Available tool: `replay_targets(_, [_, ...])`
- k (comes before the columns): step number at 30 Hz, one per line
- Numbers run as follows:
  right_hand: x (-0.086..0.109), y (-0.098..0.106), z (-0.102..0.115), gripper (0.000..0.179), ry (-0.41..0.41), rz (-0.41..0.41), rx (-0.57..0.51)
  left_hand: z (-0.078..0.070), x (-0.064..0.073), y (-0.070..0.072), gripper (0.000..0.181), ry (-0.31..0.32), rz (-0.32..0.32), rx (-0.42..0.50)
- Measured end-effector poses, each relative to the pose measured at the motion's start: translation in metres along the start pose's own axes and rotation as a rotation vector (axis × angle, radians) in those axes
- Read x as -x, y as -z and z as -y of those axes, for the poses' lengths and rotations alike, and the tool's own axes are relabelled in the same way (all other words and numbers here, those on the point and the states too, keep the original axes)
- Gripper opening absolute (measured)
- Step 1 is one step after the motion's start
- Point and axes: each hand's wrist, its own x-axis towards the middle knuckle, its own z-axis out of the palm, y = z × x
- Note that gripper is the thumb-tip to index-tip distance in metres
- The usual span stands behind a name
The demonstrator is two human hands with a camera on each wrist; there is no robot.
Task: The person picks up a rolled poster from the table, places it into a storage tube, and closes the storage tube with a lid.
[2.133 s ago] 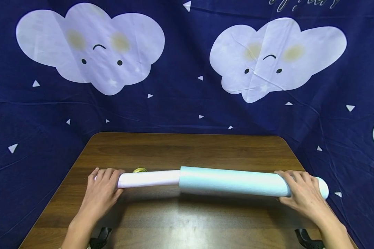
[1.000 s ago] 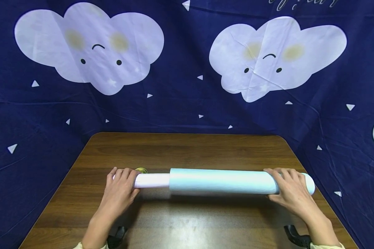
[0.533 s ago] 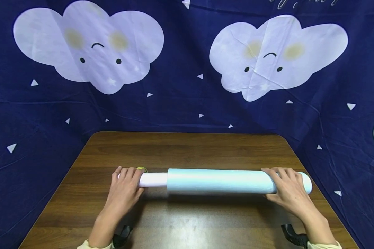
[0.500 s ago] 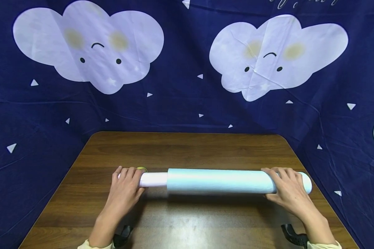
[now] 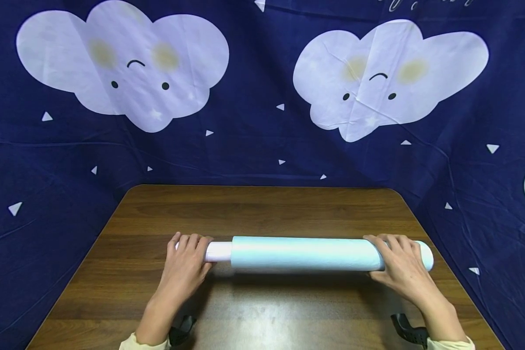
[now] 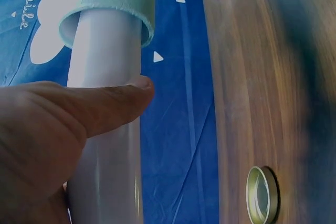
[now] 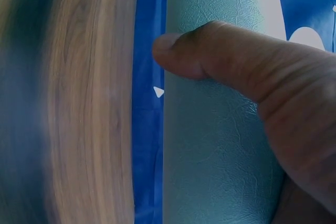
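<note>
A light blue tube (image 5: 306, 253) with a crinkled surface lies level across the head view, held above the table. Out of its left mouth comes a slimmer white roll (image 5: 218, 251), and the left wrist view shows a gap between roll and tube rim (image 6: 149, 34). My left hand (image 5: 184, 265) grips the white roll, thumb across it. Around the tube's right end my right hand (image 5: 404, 267) is wrapped, with the rounded white end (image 5: 427, 255) sticking out past it. The fingers' undersides are hidden in the head view.
On the wooden table (image 5: 262, 209) lies a small gold metal lid or ring (image 6: 262, 195), visible in the left wrist view and hidden behind the left hand from the head. A dark blue cloth (image 5: 253, 146) with clouds hangs behind the table. Black straps or mounts (image 5: 407, 330) sit at both wrists.
My left hand has moved right with the white roll, and less of the roll shows outside the tube. The right hand and tube have shifted left. The gold lid has become hidden in the head view.
</note>
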Motion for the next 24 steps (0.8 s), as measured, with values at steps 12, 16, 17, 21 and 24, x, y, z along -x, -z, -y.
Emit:
replay_targets(12, [-0.002, -0.002, 0.003, 0.082, -0.003, 0.004, -0.01, -0.012, -0.005, -0.006, 0.051, -0.017, -0.01, 0.004])
replay_targets(16, [-0.002, -0.003, 0.004, 0.082, -0.003, 0.004, -0.008, -0.016, -0.006, -0.006, 0.051, -0.013, 0.006, 0.002])
replay_targets(17, [-0.002, -0.003, 0.004, 0.082, -0.002, 0.005, -0.008, -0.017, -0.006, -0.006, 0.051, -0.013, 0.008, 0.003])
replay_targets(21, [-0.002, -0.004, 0.004, 0.081, -0.001, 0.003, -0.004, -0.021, -0.007, -0.007, 0.052, -0.01, 0.006, 0.015])
replay_targets(24, [-0.003, -0.005, 0.004, 0.081, -0.001, 0.003, -0.003, -0.022, -0.007, -0.008, 0.053, -0.014, -0.002, 0.019])
